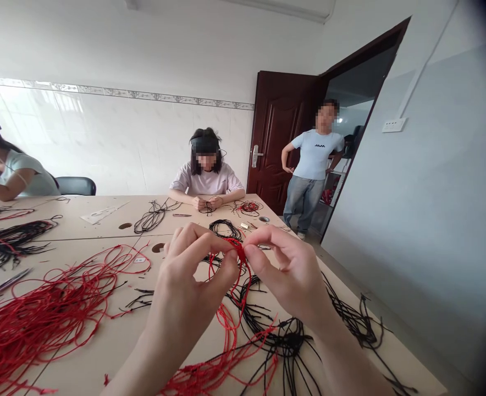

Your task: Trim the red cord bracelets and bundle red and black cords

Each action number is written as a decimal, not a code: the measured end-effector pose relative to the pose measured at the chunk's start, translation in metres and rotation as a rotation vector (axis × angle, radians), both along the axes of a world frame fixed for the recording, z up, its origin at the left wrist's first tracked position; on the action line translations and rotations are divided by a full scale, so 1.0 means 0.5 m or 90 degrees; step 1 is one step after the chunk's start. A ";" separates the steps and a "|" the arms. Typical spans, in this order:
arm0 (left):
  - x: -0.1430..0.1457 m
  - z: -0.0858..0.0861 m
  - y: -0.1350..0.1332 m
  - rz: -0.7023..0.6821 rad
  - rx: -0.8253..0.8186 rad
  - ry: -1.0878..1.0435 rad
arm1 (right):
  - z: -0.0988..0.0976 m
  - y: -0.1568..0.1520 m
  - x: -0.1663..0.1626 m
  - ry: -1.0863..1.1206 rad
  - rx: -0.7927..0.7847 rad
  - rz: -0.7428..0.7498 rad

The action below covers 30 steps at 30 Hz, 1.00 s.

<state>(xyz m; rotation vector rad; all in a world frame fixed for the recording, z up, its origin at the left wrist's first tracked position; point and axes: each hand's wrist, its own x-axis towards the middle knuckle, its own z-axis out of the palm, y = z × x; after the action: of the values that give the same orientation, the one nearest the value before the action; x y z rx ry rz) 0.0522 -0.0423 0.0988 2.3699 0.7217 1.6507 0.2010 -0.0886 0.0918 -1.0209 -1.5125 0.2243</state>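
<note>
Currently, the left hand [191,280] and right hand [286,275] each pinch the red cord [239,251] between thumb and forefinger; a red bundle [40,319] lies at 9 o'clock.

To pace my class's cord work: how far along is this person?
Done, it seems: the heap of red cords on the left of the table, though finish is hard to judge from here. In hand: a red cord pinched between the fingertips of the left hand and right hand. Left: the black cords spread beneath the hands and the black coil beyond them, lying loose.
</note>
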 end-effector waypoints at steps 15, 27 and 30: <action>0.009 -0.012 0.001 -0.004 0.047 -0.074 | -0.013 0.008 -0.024 0.072 0.040 0.021; -0.004 0.001 0.026 -0.014 -0.047 -0.068 | -0.003 0.012 0.004 0.017 -0.133 0.089; -0.009 0.001 0.035 -0.046 -0.094 -0.102 | 0.004 0.010 0.004 0.051 -0.126 0.096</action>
<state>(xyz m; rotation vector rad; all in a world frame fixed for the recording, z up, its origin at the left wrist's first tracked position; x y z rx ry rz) 0.0477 -0.0250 0.0993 2.1097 0.6941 1.6721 0.2029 -0.0837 0.0938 -1.0399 -1.5174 0.5243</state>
